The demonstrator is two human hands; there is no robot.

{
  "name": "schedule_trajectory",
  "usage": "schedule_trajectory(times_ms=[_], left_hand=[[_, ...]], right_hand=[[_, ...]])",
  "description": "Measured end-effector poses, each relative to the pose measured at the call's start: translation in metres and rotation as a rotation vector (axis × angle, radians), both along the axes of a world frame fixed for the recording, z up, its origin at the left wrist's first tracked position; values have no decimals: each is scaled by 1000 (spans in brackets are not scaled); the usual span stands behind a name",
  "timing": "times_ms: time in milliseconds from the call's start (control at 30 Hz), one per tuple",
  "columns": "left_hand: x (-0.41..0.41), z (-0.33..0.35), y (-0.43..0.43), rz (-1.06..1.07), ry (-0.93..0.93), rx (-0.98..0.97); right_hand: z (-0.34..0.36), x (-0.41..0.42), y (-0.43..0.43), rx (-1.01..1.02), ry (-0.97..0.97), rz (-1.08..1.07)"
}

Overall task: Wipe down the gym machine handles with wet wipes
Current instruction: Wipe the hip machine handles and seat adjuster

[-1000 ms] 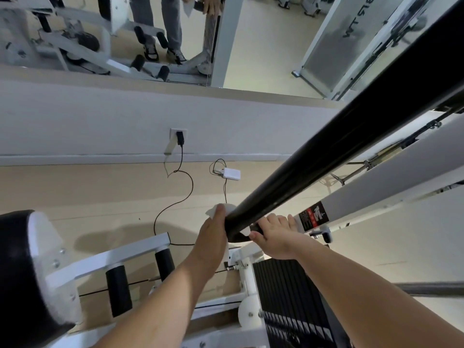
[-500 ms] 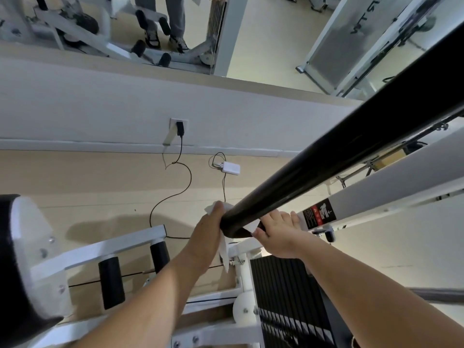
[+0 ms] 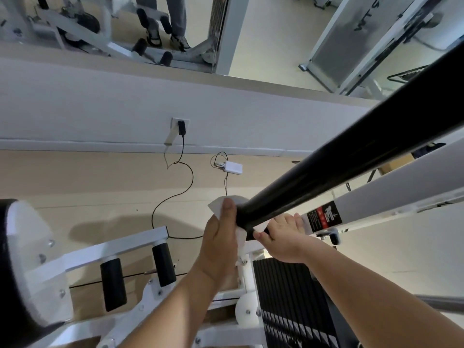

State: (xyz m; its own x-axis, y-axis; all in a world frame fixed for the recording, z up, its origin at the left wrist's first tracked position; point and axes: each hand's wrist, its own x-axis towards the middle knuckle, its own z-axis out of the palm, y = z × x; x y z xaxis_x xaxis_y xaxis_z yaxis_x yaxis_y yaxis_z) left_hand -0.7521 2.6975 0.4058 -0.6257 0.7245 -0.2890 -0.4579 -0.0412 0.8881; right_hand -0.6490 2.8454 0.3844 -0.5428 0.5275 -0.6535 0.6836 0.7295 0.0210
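A long black machine handle (image 3: 346, 156) runs from the upper right down to the centre. My left hand (image 3: 221, 237) presses a white wet wipe (image 3: 221, 205) round the handle's lower end, with the thumb on top of the wipe. My right hand (image 3: 281, 237) grips the handle from below, just right of the wipe, its fingers curled under the bar. Part of the wipe is hidden behind the bar and my left palm.
A white frame beam with a red warning label (image 3: 324, 217) lies beside the handle. A black weight stack (image 3: 288, 302) sits below my hands, black roller pads (image 3: 163, 264) to the left. A cable and white adapter (image 3: 233, 168) lie on the floor by the wall socket (image 3: 180, 124).
Both hands stay at the handle's lower end; the wipe has shifted slightly around the bar. The camera view has tilted down a little.
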Motion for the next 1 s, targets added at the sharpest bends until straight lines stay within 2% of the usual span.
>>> schedule_trajectory(times_ms=[167,233,300,433,500,567,667,733,800,933,1000], left_hand=[[-20,-18,8,-63,-123,-220],[-21,0,6,-128,-14,-284],[-15,21,2,-128,149,-248],[9,44,3,6,204,14],[12,15,1,94,214,4],[7,-19,-9,42,132,-182],[-2,-52,-32,-142,64,-662],[-4,-62,-39,-83,-109,-789],[-7,-57,-35,-61,-342,-696],[-2,-37,-5,89,-789,-253],[2,-20,8,180,-821,-155]], right_hand=[[3,1,-1,-24,42,-9],[3,0,-2,-20,39,-11],[0,0,-1,-11,19,-16],[-2,-1,1,-24,3,-20],[-1,-1,0,-26,28,-27],[1,0,-1,-37,47,-32],[3,-1,-1,-43,50,-19],[1,0,-1,-42,55,-21],[0,1,-1,-38,64,-20],[-3,1,-1,-39,68,-26],[-4,1,0,-34,73,-28]])
